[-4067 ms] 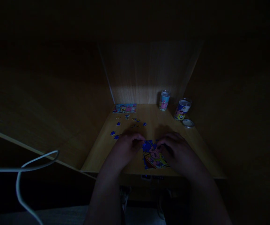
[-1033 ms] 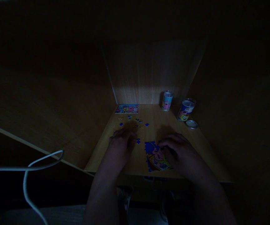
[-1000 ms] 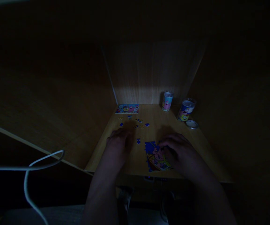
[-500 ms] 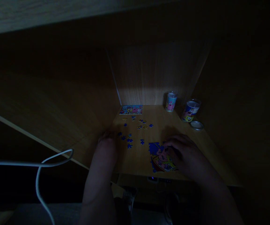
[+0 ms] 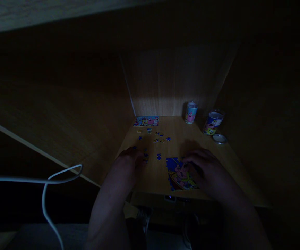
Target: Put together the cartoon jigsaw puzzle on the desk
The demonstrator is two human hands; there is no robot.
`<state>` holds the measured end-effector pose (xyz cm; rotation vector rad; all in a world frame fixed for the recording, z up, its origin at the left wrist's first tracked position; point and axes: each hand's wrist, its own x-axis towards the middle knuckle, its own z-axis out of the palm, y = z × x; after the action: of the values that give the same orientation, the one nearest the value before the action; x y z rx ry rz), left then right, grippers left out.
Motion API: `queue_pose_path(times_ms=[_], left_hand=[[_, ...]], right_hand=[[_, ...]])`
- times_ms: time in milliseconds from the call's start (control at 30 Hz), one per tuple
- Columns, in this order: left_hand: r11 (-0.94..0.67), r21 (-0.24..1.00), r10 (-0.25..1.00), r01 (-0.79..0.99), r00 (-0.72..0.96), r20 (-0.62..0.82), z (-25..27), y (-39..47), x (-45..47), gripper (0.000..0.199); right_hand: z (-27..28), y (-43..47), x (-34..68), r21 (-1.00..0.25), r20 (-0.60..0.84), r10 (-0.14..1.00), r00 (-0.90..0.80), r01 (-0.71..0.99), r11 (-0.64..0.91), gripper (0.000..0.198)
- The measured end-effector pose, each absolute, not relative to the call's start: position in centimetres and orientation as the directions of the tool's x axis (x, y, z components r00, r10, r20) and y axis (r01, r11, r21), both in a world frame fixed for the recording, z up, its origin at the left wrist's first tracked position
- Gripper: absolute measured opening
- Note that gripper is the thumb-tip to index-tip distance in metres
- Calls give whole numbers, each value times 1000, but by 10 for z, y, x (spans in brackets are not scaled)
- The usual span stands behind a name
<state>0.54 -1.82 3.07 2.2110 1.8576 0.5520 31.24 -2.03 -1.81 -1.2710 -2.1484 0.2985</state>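
The right hand's grip (image 5: 204, 169) covers part of the puzzle (image 5: 177, 175); left of it, the left hand's grip (image 5: 126, 165) is beside blue pieces (image 5: 159, 157); beyond it stand two cans (image 5: 211, 125).

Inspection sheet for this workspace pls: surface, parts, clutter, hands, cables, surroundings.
Surface: wooden tabletop, dimly lit.
Parts: joined puzzle section at the front, picture up; loose puzzle pieces scattered to its left and behind.
Clutter: picture panel flat at back left; smaller can and larger can upright at back right; round lid flat beside the larger can.
Left hand: at the loose pieces, fingers curled; grip hidden.
Right hand: overlaps the section's right side; grip unclear.
Cables: white cable looped at left, outside the tabletop's outline.
Surroundings: wood back panel, dark side panels.
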Motion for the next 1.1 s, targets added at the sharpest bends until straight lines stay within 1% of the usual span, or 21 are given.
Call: queue_pose_path(times_ms=[33,133,267,367,500,600,700,867,967,1033,1100], left_hand=[[-189,384,979,904,143,145,30,-18,6,17],[-156,376,988,913,145,58,30,-17,6,21],[-87,359,994,929,107,-37,35,-18,8,24],[-61,355,993,933,94,-75,39,-19,11,22],[-44,361,993,932,82,-90,39,-20,13,17],[-56,365,992,929,93,-85,39,-22,12,19],[-24,293,992,956,59,-110,42,-28,11,26],[123,143,982,982,-100,-159,55,-44,7,32],[148,55,975,987,-136,-178,58,-47,2,35],[170,11,973,985,-166,-161,54,-42,0,38],[213,0,972,977,-212,-100,45,-33,0,43]], right_hand=[[-18,-20,312,-479,393,852,-347,713,512,23],[-18,-21,313,-475,394,851,-347,716,512,23],[-18,-20,313,-466,388,850,-357,720,515,24],[-18,-19,313,-470,387,850,-359,716,516,23],[-19,-20,313,-474,390,850,-354,714,515,21],[-19,-21,313,-467,401,842,-361,710,527,22],[-18,-21,312,-462,403,843,-356,716,523,23],[-16,-22,311,-456,405,845,-348,724,517,25],[-15,-22,311,-458,406,846,-345,724,516,24],[-15,-22,311,-462,403,847,-346,722,515,22],[-15,-22,311,-466,397,849,-349,720,514,22]])
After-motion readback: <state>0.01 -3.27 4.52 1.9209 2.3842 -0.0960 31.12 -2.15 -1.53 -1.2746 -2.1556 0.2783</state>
